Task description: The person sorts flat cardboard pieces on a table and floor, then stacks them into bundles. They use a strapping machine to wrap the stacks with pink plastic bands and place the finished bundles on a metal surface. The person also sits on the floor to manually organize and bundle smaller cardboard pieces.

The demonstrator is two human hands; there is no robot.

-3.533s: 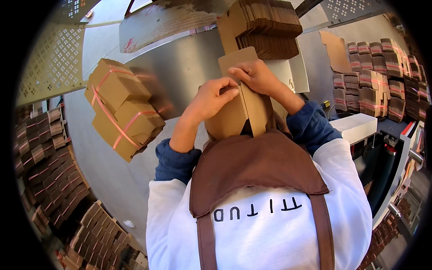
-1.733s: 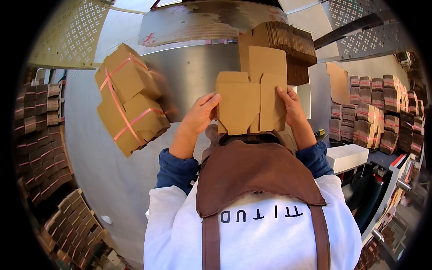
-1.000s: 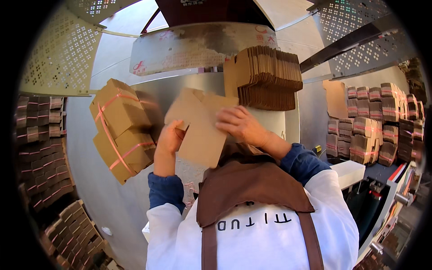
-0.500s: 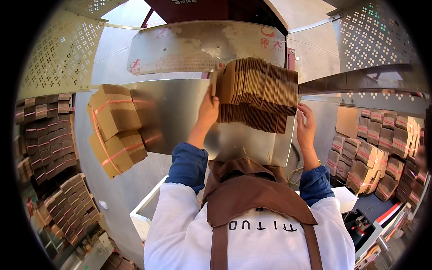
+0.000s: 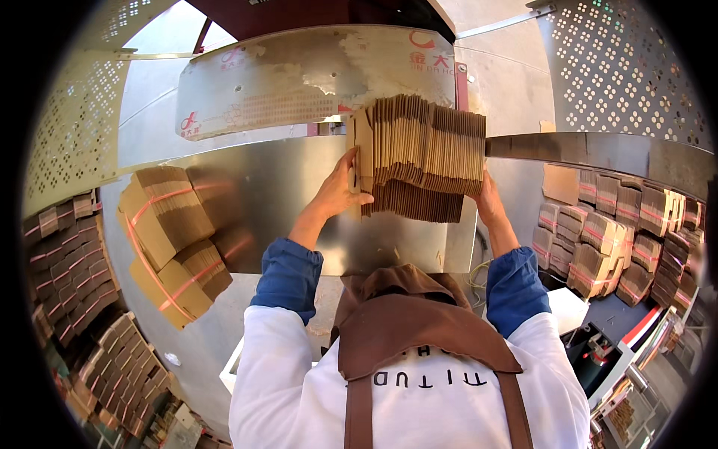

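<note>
Thick stack of flat brown cardboard blanks (image 5: pixel 422 153) stands on edge, grasped between left hand (image 5: pixel 340 193) and right hand (image 5: pixel 488 200); shiny metal table (image 5: pixel 277 194) lies free to its left.

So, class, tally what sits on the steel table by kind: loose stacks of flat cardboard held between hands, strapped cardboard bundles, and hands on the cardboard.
Loose cardboard stack, between both hands: 1
Strapped bundles: 2
Hands: 2, left hand, right hand
Total: 5
</note>
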